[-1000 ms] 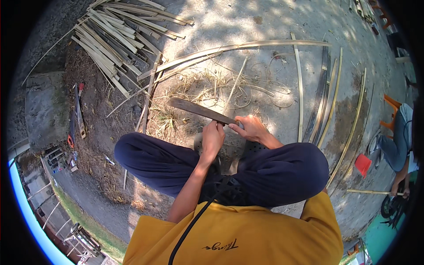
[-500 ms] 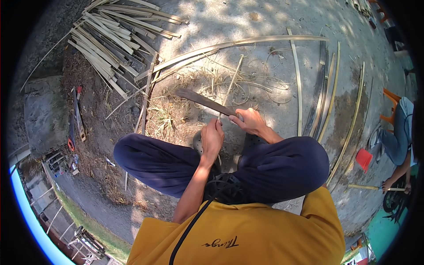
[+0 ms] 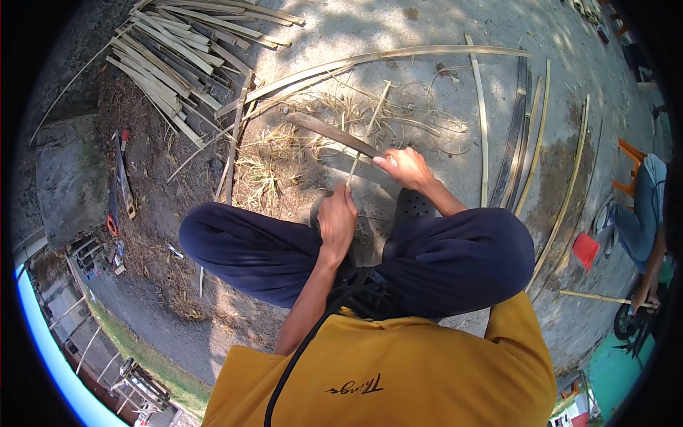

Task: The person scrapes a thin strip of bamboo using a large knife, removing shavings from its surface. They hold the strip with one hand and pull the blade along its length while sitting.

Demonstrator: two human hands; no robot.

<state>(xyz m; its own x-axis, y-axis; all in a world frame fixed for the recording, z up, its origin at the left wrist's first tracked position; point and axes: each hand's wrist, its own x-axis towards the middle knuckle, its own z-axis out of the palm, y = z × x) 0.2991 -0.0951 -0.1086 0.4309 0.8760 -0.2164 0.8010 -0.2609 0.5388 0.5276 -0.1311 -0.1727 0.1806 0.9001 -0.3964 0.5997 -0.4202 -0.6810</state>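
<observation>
Between my knees, my left hand [image 3: 337, 218] is closed on the near end of a thin bamboo strip [image 3: 377, 114], which slants away from me to the right. My right hand [image 3: 408, 169] grips a machete [image 3: 329, 131]. Its long dark blade points to the far left and crosses the strip a little beyond my left fingers. The fingers of my right hand hide the handle. Whether the edge bites into the strip, I cannot tell.
Split bamboo slats [image 3: 174, 64] are heaped at the far left. Longer strips [image 3: 480, 121] lie across the ground ahead and to the right. Curly shavings [image 3: 267, 174] litter the ground. A saw [image 3: 124, 178] lies left, a red bucket [image 3: 585, 250] right, near another person [image 3: 637, 228].
The machete and my right hand have moved away from me along the strip, widening the gap to my left hand. My left hand keeps its hold.
</observation>
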